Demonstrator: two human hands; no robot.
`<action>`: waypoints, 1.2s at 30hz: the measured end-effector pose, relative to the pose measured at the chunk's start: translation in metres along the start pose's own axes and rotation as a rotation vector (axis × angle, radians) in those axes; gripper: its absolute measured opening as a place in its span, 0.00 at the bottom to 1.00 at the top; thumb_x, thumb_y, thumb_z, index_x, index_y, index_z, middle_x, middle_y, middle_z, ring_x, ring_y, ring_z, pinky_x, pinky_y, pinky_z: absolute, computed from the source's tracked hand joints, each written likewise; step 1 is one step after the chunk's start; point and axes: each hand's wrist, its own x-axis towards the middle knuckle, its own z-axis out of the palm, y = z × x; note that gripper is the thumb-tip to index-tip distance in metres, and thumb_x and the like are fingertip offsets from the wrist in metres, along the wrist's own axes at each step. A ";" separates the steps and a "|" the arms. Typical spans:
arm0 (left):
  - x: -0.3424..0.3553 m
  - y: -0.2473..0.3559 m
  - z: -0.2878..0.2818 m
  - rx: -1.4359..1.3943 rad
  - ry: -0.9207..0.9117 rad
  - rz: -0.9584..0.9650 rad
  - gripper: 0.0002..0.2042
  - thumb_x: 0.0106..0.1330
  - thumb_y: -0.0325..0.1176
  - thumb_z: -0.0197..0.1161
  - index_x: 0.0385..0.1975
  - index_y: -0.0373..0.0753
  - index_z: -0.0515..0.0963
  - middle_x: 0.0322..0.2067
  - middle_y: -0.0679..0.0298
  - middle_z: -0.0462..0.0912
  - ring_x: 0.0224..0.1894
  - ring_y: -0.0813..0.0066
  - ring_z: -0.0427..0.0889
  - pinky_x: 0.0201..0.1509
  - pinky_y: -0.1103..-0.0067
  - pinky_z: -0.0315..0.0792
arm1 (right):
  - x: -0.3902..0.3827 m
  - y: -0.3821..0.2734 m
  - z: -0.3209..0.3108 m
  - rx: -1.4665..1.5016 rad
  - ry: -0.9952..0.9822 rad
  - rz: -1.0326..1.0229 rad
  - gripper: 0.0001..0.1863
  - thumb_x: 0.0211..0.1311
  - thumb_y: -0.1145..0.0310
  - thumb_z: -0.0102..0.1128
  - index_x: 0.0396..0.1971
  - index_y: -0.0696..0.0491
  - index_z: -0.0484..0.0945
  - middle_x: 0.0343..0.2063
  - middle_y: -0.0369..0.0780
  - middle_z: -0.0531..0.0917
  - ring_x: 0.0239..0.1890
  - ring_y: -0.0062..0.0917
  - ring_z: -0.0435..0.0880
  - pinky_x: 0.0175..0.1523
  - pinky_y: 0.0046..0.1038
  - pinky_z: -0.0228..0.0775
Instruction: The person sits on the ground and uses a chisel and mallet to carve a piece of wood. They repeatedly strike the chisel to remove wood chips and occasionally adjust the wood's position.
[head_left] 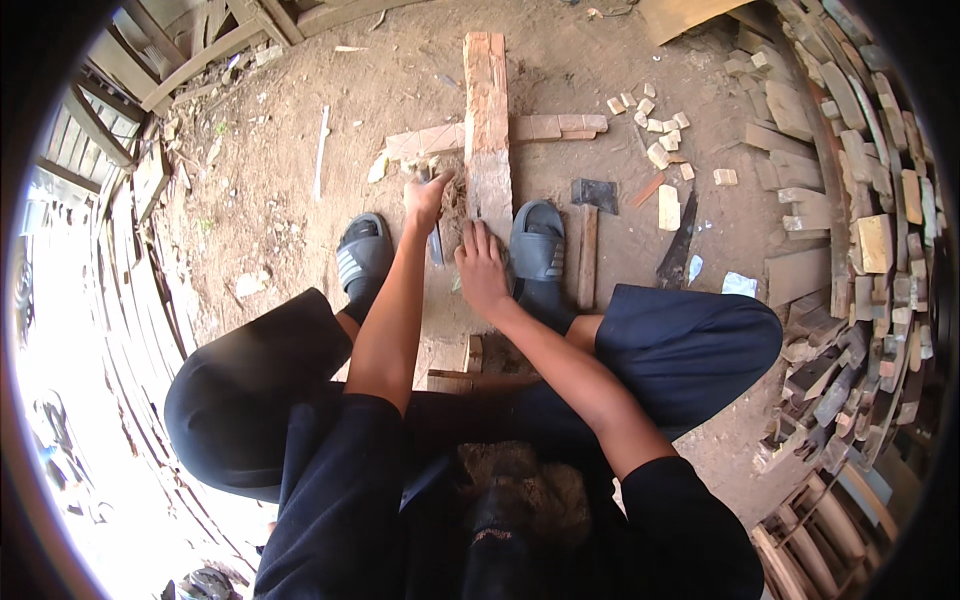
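Note:
My left hand (424, 203) is closed round a tool (436, 248) with a grey, blade-like lower part; a dark end shows above the fist, and its exact kind is not clear. This hand is just left of a long reddish wooden plank (487, 115). The plank points away from me, its middle resting over a crosswise piece of wood (560, 127). My right hand (482, 268) lies at the plank's near end with its fingers stretched out and touching it. Sandals on both my feet flank the plank. Wood shavings (455, 195) lie beside my left hand.
To the right, an axe (588, 250) with a black head and wooden handle lies on the dirt. Several small wooden blocks (658, 155) are scattered beyond it. Stacked wood offcuts (875, 245) line the right side. Behind my hands, a low wooden piece (450, 381) lies between my legs.

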 end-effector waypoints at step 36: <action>0.039 0.038 0.018 0.116 -0.106 0.279 0.25 0.42 0.46 0.73 0.30 0.27 0.81 0.31 0.49 0.83 0.33 0.65 0.82 0.42 0.74 0.74 | -0.108 0.155 -0.415 1.461 -0.107 -0.151 0.21 0.61 0.65 0.53 0.51 0.61 0.68 0.41 0.48 0.73 0.46 0.35 0.73 0.50 0.38 0.67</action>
